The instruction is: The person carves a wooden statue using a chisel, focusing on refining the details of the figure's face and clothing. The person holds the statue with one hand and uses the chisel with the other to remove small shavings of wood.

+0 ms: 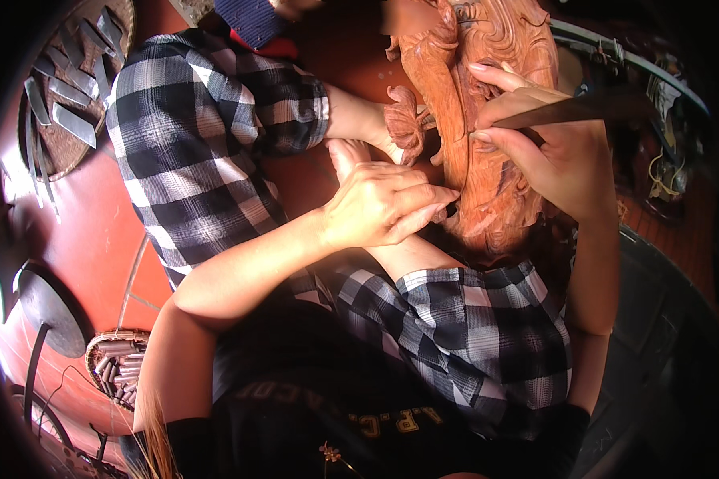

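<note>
A reddish-brown wood carving (495, 172), cut with curling relief, stands at the upper right between my bare feet and legs. My right hand (539, 136) is closed around a dark, flat tool (571, 110) that tapers toward the carving; its exact kind is unclear. Fingertips of that hand touch the carved surface. Against the carving's left edge rests my left hand (391, 201), its fingers curled together. Whatever may be inside those fingers is hidden. A carved flower-like piece (406, 124) projects from the carving's left side, just above my left hand.
Several flat metal blades (72, 88) lie on a round woven tray (56, 160) at upper left. A small basket (96, 351) of short cylinders and a dark disc (54, 310) stand on the red tiled floor (108, 263). Another person's blue sleeve (252, 22) shows at the top.
</note>
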`<state>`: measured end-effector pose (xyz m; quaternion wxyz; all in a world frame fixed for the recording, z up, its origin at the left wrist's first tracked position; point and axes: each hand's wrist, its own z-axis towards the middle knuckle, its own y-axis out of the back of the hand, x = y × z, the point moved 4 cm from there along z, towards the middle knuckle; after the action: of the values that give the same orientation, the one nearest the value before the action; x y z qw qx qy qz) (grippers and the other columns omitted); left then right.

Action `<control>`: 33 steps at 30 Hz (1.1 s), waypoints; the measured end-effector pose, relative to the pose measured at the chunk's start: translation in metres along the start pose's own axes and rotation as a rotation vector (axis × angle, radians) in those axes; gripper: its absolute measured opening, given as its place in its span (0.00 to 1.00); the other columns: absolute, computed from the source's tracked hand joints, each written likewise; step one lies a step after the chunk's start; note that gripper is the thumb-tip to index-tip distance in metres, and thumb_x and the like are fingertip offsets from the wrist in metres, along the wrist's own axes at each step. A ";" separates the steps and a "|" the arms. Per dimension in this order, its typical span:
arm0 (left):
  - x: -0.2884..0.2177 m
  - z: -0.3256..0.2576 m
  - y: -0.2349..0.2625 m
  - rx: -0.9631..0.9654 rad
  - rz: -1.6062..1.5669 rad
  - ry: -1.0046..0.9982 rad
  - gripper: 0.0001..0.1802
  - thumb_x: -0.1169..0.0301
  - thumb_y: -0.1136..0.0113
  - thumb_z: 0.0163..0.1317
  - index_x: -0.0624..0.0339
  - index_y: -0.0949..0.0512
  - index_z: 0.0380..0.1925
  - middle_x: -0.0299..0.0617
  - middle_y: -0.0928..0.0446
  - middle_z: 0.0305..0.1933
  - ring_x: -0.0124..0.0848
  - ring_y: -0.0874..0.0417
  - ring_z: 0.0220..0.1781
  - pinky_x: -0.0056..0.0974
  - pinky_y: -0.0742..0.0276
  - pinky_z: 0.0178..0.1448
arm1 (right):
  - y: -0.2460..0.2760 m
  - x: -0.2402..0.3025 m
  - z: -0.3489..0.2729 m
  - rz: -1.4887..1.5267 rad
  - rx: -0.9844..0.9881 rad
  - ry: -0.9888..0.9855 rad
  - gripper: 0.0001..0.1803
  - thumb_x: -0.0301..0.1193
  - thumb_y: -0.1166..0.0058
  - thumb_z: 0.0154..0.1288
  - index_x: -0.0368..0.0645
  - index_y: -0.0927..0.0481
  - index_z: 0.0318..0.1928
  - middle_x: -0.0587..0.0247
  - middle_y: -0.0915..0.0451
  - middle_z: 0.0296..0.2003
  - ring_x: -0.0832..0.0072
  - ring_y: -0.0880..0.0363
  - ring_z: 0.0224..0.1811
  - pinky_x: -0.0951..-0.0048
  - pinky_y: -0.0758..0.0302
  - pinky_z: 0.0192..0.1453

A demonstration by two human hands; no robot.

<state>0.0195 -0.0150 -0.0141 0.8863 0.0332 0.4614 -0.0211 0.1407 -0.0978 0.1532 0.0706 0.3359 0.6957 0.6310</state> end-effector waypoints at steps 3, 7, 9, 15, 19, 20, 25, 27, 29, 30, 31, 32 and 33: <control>0.002 0.002 0.002 -0.005 -0.008 0.011 0.12 0.69 0.36 0.65 0.55 0.14 0.47 0.39 0.18 0.31 0.39 0.14 0.31 0.41 0.17 0.37 | 0.000 -0.004 0.001 0.012 -0.008 0.002 0.04 0.14 0.36 0.58 0.32 0.15 0.33 0.57 0.14 0.31 0.53 0.13 0.58 0.62 0.17 0.56; 0.002 0.002 0.003 0.001 -0.005 0.018 0.13 0.69 0.36 0.65 0.54 0.14 0.48 0.39 0.18 0.30 0.40 0.15 0.30 0.41 0.17 0.37 | 0.003 -0.006 0.003 0.071 -0.018 0.036 0.04 0.13 0.36 0.57 0.32 0.15 0.33 0.56 0.13 0.32 0.54 0.13 0.57 0.63 0.16 0.55; 0.002 0.002 0.003 0.009 0.001 0.026 0.14 0.69 0.37 0.65 0.54 0.14 0.50 0.39 0.18 0.30 0.39 0.15 0.30 0.42 0.17 0.37 | 0.005 -0.002 0.006 0.107 -0.006 0.074 0.05 0.13 0.35 0.56 0.32 0.15 0.33 0.55 0.13 0.32 0.54 0.12 0.56 0.63 0.16 0.54; 0.005 0.001 0.002 -0.012 -0.015 0.045 0.14 0.70 0.37 0.65 0.54 0.14 0.50 0.38 0.21 0.28 0.38 0.17 0.28 0.40 0.19 0.36 | 0.047 0.011 -0.020 0.176 -0.366 -0.004 0.05 0.23 0.31 0.58 0.39 0.12 0.36 0.51 0.10 0.39 0.60 0.09 0.44 0.66 0.13 0.46; 0.001 0.006 0.006 -0.030 -0.029 0.039 0.14 0.70 0.36 0.64 0.55 0.14 0.50 0.37 0.22 0.27 0.37 0.19 0.27 0.40 0.21 0.34 | 0.065 0.009 -0.058 0.368 -0.435 0.045 0.06 0.25 0.31 0.61 0.35 0.12 0.37 0.43 0.11 0.37 0.57 0.09 0.42 0.62 0.13 0.47; 0.000 0.009 0.006 -0.042 -0.020 0.026 0.14 0.70 0.36 0.64 0.55 0.14 0.50 0.37 0.22 0.27 0.37 0.19 0.28 0.40 0.21 0.34 | 0.065 0.012 -0.061 0.350 -0.421 0.004 0.06 0.25 0.32 0.61 0.35 0.13 0.37 0.43 0.11 0.36 0.58 0.09 0.41 0.63 0.14 0.48; 0.002 0.008 0.015 -0.064 0.001 0.046 0.15 0.69 0.34 0.64 0.57 0.14 0.50 0.36 0.23 0.26 0.35 0.20 0.25 0.38 0.23 0.33 | 0.041 0.023 -0.056 0.400 -0.475 -0.218 0.07 0.24 0.38 0.63 0.35 0.14 0.40 0.45 0.12 0.37 0.59 0.10 0.41 0.65 0.16 0.50; 0.001 0.010 0.017 -0.090 0.006 0.030 0.15 0.69 0.33 0.64 0.57 0.14 0.50 0.36 0.23 0.26 0.34 0.21 0.25 0.38 0.23 0.32 | 0.041 0.032 -0.048 0.231 -0.289 -0.175 0.07 0.23 0.39 0.62 0.35 0.14 0.40 0.47 0.13 0.40 0.59 0.11 0.42 0.66 0.16 0.50; -0.003 0.010 0.022 -0.111 0.019 0.013 0.17 0.67 0.29 0.62 0.57 0.15 0.51 0.35 0.24 0.26 0.32 0.22 0.24 0.36 0.25 0.31 | 0.030 0.043 -0.045 0.135 -0.169 -0.157 0.08 0.21 0.40 0.61 0.36 0.15 0.40 0.49 0.14 0.45 0.59 0.11 0.44 0.66 0.16 0.50; -0.003 0.007 0.023 -0.165 0.028 0.011 0.19 0.66 0.28 0.60 0.57 0.15 0.51 0.35 0.24 0.25 0.32 0.22 0.24 0.36 0.25 0.30 | 0.017 0.044 -0.046 0.145 -0.175 -0.103 0.09 0.20 0.38 0.59 0.36 0.15 0.42 0.50 0.14 0.44 0.59 0.11 0.43 0.65 0.15 0.50; -0.003 0.009 0.022 -0.214 0.016 -0.011 0.20 0.65 0.26 0.59 0.57 0.16 0.51 0.34 0.24 0.25 0.32 0.22 0.23 0.36 0.26 0.29 | 0.010 0.049 -0.049 0.130 -0.141 -0.083 0.10 0.23 0.36 0.58 0.36 0.15 0.42 0.49 0.14 0.42 0.60 0.11 0.41 0.66 0.15 0.47; -0.003 0.011 0.021 -0.262 0.005 -0.031 0.22 0.64 0.24 0.58 0.57 0.16 0.51 0.34 0.24 0.25 0.31 0.22 0.23 0.36 0.26 0.29 | 0.006 0.054 -0.051 0.118 -0.108 -0.063 0.11 0.25 0.33 0.57 0.36 0.16 0.41 0.48 0.13 0.41 0.61 0.11 0.39 0.66 0.15 0.45; -0.004 0.014 0.022 -0.299 0.016 -0.077 0.26 0.61 0.21 0.54 0.57 0.17 0.52 0.34 0.25 0.24 0.31 0.23 0.22 0.35 0.28 0.27 | 0.004 0.059 -0.049 0.120 -0.069 -0.068 0.11 0.25 0.33 0.57 0.36 0.16 0.41 0.48 0.13 0.41 0.61 0.11 0.39 0.66 0.14 0.45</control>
<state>0.0300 0.0063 -0.0015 0.8985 -0.0965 0.4248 0.0535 0.0720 -0.1055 0.1858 0.0676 0.3956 0.6494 0.6459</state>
